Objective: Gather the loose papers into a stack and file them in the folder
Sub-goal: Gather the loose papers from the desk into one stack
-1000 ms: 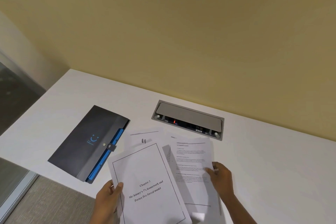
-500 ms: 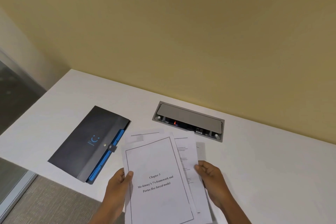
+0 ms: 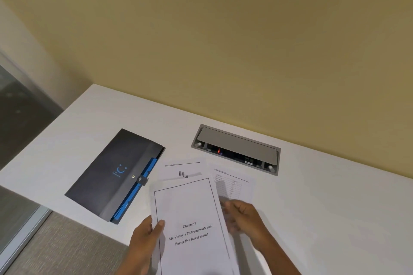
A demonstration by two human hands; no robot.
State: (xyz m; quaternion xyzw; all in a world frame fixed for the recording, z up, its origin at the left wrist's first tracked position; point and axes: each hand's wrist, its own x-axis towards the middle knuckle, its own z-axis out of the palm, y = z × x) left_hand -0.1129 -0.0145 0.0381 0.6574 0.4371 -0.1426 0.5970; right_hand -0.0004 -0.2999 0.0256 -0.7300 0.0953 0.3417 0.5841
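Note:
My left hand (image 3: 146, 239) grips the left edge of a small stack of papers (image 3: 192, 225) whose top sheet reads "Chapter 3". My right hand (image 3: 243, 219), blurred, sits at the stack's right edge with curled fingers; whether it holds a sheet is unclear. Two loose sheets lie flat on the white table (image 3: 324, 207): one (image 3: 182, 169) just beyond the stack, another with a printed table (image 3: 232, 183) to the right. The dark grey folder (image 3: 116, 174), closed by a snap strap with blue dividers showing along its right edge, lies left of the papers.
A grey cable hatch (image 3: 237, 148) with a red light is set into the table beyond the papers, near the yellow wall. The table's front-left edge runs close to the folder, with carpet floor and a glass panel below at left.
The sheets under my right hand were drawn into the stack. My right hand shifted along the stack's right edge, and a sheet with a printed table now lies uncovered at the right.

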